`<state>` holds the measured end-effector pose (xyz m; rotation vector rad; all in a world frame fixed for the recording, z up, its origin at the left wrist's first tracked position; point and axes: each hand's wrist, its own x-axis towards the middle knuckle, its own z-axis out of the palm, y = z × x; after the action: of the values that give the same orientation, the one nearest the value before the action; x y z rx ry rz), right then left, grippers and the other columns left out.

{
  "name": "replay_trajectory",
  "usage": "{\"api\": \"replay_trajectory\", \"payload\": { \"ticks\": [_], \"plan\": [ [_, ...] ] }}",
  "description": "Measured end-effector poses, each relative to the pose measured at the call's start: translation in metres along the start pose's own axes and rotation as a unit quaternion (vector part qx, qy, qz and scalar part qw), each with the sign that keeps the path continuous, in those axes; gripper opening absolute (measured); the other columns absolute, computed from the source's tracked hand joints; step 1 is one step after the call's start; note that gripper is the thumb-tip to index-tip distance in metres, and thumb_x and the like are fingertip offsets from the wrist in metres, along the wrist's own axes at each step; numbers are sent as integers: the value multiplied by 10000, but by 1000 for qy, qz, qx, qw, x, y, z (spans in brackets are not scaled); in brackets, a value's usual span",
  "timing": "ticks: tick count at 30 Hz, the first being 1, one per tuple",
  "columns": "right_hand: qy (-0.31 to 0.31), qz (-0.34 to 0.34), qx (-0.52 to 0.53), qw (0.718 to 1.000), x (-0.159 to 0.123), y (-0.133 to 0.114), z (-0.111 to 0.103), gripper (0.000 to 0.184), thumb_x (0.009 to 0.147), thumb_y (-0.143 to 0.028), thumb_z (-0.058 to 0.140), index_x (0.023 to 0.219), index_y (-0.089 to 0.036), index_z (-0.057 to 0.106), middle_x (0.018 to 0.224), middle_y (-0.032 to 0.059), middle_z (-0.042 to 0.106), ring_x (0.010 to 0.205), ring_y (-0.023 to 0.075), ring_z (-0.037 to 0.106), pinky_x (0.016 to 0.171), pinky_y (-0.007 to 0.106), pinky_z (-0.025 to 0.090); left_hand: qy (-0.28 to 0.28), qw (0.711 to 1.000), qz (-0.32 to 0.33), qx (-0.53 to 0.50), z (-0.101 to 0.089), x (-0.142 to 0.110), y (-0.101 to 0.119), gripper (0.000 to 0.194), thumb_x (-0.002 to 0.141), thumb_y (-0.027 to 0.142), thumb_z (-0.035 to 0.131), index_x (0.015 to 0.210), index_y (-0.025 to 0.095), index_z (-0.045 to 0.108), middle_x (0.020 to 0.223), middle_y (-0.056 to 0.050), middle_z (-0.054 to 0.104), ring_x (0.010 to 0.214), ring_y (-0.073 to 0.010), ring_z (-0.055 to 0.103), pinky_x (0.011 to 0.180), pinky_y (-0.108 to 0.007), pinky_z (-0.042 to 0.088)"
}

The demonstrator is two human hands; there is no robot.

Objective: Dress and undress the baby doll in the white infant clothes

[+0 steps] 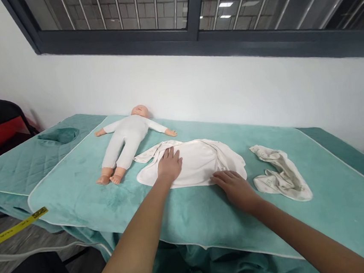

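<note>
A white baby garment (pixel 197 160) lies spread on the green padded cover, its patterned edge showing at the back and right. My left hand (pixel 169 164) rests flat on the garment's left part, fingers stretched out. Toward its front right edge, my right hand (pixel 233 187) lies palm down with its fingers on the cloth. Left of the garment, a baby doll (pixel 127 135) in a white bodysuit lies on its back with arms spread. A crumpled patterned white baby cloth (pixel 284 174) sits to the right of my right hand.
The green cover (pixel 78 193) drapes over the table's front edge. A white wall (pixel 229 89) with a dark-framed barred window stands behind. At the left are a quilted green pad (pixel 20 169), a chair (pixel 0 124) and a yellow tape strip (pixel 17 229).
</note>
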<state>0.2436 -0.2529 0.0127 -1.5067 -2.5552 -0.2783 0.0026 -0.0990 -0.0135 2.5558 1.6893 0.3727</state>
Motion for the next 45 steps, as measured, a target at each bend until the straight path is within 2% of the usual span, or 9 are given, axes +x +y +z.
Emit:
{"api": "replay_trajectory", "payload": {
  "ticks": [11,16,19,23,26,30,35,42,45],
  "plan": [
    [-12,33,-43,998,4,21,-6,253,840,-28,504,904,-191,687,943,68,669,913,211,545,825,338,366,7,1000,-3,-7,3,1,-1,527,988,401,282,1451,213,451,1580,-76,349,1474,-282,264,1167,-457,325],
    [-53,-2,14,998,-7,30,-22,244,781,-1,490,765,-187,648,825,49,657,833,187,557,849,339,387,13,1000,-5,-4,2,1,0,515,984,392,302,1440,214,462,1574,-73,360,1466,-289,278,1163,-459,332],
    [-71,58,112,990,-10,28,-28,297,705,-1,452,792,-197,657,862,37,680,835,175,598,837,324,429,11,1000,-7,-1,2,1,1,507,982,390,309,1435,227,466,1568,-63,372,1466,-280,280,1157,-455,344],
    [-8,266,364,893,-5,39,-29,280,777,-147,407,863,-201,668,849,28,701,763,161,651,718,283,505,15,1000,-8,4,1,1,1,499,981,382,312,1429,232,473,1566,-60,376,1463,-278,284,1152,-452,353],
    [113,397,386,825,-2,65,-20,277,802,-244,428,933,-176,663,940,76,708,833,189,661,734,307,521,14,1000,-13,9,0,1,2,489,977,378,325,1419,241,483,1563,-54,382,1460,-280,290,1149,-456,357],
    [98,451,224,859,-5,98,-1,285,771,-303,554,983,-147,663,989,107,695,899,217,631,791,318,472,19,1000,-11,13,-1,0,3,480,976,371,331,1411,241,491,1559,-47,389,1457,-274,297,1156,-447,350],
    [32,441,205,873,-1,115,6,219,773,-357,600,872,-172,666,786,39,668,737,191,590,658,269,405,25,999,-14,18,-1,-1,4,471,976,364,330,1399,245,502,1556,-41,396,1451,-271,308,1152,-447,356],
    [159,504,154,835,14,153,-8,373,794,-239,484,1118,-117,623,1019,129,641,869,225,591,790,324,445,27,999,-14,28,-1,0,5,464,977,355,324,1386,251,516,1550,-30,405,1443,-271,323,1135,-450,376],
    [206,454,115,859,16,150,2,402,762,-199,492,1136,-105,604,1163,187,576,996,269,577,915,391,446,32,999,-12,27,-1,0,5,455,970,347,346,1376,248,527,1543,-32,416,1438,-276,329,1137,-453,372]
  ]
}}
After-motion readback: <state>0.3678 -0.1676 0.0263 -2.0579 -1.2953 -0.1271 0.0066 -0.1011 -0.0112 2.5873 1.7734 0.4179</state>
